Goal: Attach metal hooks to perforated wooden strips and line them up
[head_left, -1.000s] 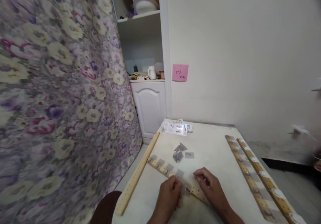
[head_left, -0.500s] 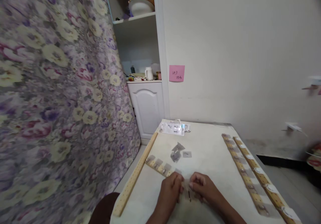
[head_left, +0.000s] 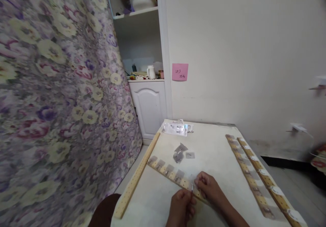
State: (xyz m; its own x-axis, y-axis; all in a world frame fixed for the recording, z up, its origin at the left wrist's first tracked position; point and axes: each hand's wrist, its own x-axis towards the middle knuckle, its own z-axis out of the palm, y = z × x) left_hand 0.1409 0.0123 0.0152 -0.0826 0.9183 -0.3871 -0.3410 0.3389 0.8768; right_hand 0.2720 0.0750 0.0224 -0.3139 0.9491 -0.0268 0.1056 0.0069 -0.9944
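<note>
A wooden strip with holes (head_left: 163, 173) lies slantwise before me, with several clear square adhesive hooks with metal parts (head_left: 178, 176) along it. Over its near right end, one more clear adhesive hook (head_left: 192, 186) is between my fingers. My left hand (head_left: 180, 205) pinches the lower end of its metal part. My right hand (head_left: 208, 187) is closed at the right edge of its clear square, which the fingers partly hide. Whether this hook touches the strip I cannot tell. Beyond, a small pile of clear hooks (head_left: 179, 153) lies beside a single clear hook (head_left: 189, 155).
A bare perforated wooden strip (head_left: 139, 176) runs along the table's left edge. Two more strips lie on the right, one with clear hooks (head_left: 246, 172), one with white round pieces (head_left: 262, 172). Clear packaging (head_left: 174, 129) rests at the back of the white table (head_left: 209, 145). A floral curtain (head_left: 63, 101) hangs left.
Both hands have moved right with the hook, the left one also toward me. The hook now appears over the strip's near end, and more of the strip shows.
</note>
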